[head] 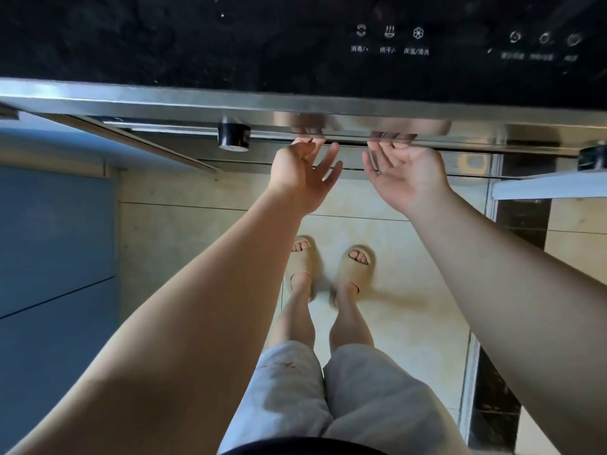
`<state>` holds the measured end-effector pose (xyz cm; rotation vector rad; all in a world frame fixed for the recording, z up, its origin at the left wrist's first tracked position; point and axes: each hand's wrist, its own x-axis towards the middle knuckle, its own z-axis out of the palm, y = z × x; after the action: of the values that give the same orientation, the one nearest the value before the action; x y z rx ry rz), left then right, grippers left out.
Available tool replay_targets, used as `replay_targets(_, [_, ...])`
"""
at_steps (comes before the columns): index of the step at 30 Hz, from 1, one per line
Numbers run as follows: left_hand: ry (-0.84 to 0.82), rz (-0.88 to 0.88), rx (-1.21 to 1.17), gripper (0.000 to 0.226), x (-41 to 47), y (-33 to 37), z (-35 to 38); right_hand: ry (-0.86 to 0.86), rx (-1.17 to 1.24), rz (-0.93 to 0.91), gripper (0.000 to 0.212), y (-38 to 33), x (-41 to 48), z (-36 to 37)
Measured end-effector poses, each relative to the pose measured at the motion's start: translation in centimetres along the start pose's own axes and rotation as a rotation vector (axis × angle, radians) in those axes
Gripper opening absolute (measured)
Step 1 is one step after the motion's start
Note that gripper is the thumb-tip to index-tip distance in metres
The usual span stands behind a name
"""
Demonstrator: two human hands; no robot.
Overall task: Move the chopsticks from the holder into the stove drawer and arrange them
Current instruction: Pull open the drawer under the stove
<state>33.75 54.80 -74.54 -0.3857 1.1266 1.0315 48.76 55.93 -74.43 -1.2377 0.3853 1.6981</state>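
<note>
Tiled flooring (394, 310) is lying nearest, beneath the person's sandalled feet. Farther up, the left hand (303, 174) and right hand (405, 174) are reaching forward, both spread, palms up and gripping nothing, fingertips (331, 149) tucking under the steel front edge (197, 101), probably to draw the stove drawer out. Beyond, the black control panel (391, 39) is showing icons. Chopsticks and holder are not visible.

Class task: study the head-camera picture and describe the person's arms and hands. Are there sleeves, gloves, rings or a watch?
Both arms are bare from as far up as the picture shows down to the wrist, with no sleeves in view. The left hand and right hand wear no gloves. No ring, watch or bracelet shows on either. No markings are visible on the forearms.
</note>
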Motion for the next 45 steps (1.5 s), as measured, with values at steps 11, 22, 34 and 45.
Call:
replay_targets(11, [0.110,-0.011,0.026,0.025,-1.2,-1.4,-0.6,0.090,-0.038,-0.014,0.041,1.0,-0.9,-1.3])
replay_targets(22, [0.174,-0.050,0.072,0.024,-4.7,-5.0,-5.3,0.141,-0.055,0.065,0.041,3.9,-5.0,-6.3])
replay_targets(34, [0.286,-0.117,0.115,0.020,-8.8,-8.9,-10.5,0.208,-0.133,0.152,0.036,6.7,-9.4,-11.7])
replay_targets(45, [0.376,-0.135,0.128,0.019,-12.2,-11.0,-12.6,0.249,-0.244,0.208,0.049,7.7,-12.4,-14.4])
